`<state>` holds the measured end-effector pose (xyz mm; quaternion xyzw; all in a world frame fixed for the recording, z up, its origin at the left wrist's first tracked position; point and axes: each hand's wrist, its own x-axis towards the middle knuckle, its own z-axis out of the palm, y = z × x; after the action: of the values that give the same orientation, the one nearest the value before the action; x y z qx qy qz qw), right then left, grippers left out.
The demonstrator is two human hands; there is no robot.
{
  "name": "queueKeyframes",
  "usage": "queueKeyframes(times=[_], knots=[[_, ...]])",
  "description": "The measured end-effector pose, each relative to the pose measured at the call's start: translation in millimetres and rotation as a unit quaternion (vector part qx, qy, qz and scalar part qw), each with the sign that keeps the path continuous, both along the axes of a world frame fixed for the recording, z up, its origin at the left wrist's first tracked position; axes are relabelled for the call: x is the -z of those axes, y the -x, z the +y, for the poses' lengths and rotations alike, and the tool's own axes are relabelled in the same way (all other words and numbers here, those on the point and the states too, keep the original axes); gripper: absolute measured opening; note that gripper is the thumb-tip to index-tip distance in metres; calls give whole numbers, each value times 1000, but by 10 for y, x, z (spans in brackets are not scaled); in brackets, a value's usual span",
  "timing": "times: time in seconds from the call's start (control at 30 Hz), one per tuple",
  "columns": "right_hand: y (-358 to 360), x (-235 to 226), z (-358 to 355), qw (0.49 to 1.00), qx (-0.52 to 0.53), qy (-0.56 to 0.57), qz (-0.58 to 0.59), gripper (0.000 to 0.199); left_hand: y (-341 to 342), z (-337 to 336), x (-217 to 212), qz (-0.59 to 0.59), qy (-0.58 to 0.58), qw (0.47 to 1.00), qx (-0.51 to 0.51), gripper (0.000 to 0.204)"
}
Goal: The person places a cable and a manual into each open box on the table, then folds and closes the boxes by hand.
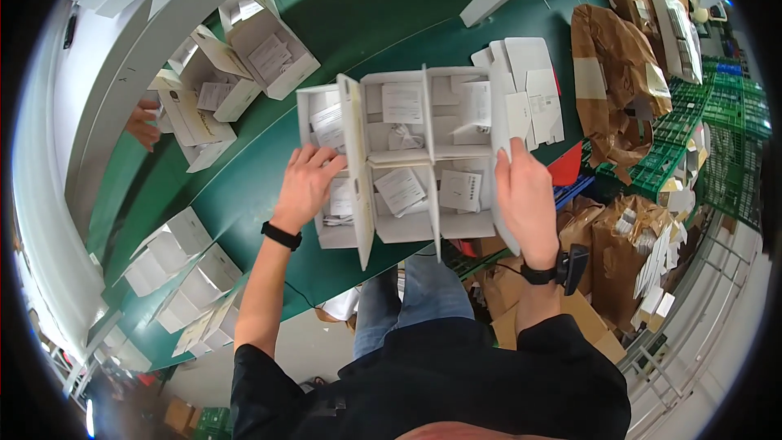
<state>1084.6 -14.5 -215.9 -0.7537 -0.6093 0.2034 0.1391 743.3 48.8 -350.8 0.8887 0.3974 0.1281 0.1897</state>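
Note:
Open white cardboard boxes [405, 233] stand pressed side by side in two rows in front of me, their lids folded upright between them. Printed leaflets [401, 103] lie inside, and a white cable [405, 138] shows in an upper middle box. My left hand [305, 186] is closed over the inner edges of the leftmost boxes, its fingertips partly hidden. At the opposite end, my right hand [526, 200] presses the rightmost lid, thumb on top and the other fingers mostly out of sight. The group sits at the near edge of the green work surface [261, 195].
Filled boxes [273, 57] stand at the upper left, near another person's hand [143, 125]. More white boxes [195, 277] line the lower left. Flat carton pieces [533, 85] lie right of my boxes. Torn brown paper [615, 73] and green crates [721, 106] fill the far right.

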Motion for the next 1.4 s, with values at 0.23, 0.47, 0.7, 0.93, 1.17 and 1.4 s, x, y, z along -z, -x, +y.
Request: queueKeyframes(times=[0.23,0.47,0.7,0.93,1.17,1.4], knots=[[-449,27,625,1000,-2,-23,-18,28,-480,624,84,-2,-4,1000,-8,37],[-626,283,1355,998,-45,-41,-16,29,-639,1452,112,8,-44,997,-60,27],[-301,417,1666,997,-54,-55,27,27,-338,1738,30,94,-31,990,-101,20],[-33,936,2655,991,-78,-104,23,31,60,2163,151,170,-6,963,-209,24],[455,1475,4018,944,-202,-258,32,35,868,2986,654,16,-159,928,-338,43],[-1316,1667,5056,836,-327,-341,-281,40,-193,2043,-241,132,-185,929,-291,32]])
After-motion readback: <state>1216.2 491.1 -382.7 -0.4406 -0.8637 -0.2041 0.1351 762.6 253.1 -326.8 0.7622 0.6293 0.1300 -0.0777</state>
